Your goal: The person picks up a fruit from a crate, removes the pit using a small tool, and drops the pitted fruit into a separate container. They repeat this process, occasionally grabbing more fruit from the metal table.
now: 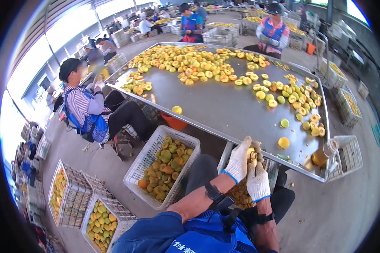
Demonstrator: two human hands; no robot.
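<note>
The left hand (237,163) and right hand (257,182) pinch a fruit (252,154) with curled fingers at the table's (223,105) six o'clock edge, a crate (133,175) at their nine o'clock.

The person wears white knitted gloves with thin blue cuff edges on the left hand (238,163) and the right hand (257,182). A black watch strap (214,195) circles the left wrist, and a black band (264,218) the right. A blue apron (207,241) with white lettering covers the chest, crossed by black straps (231,219). The trousers (200,170) are dark grey.
</note>
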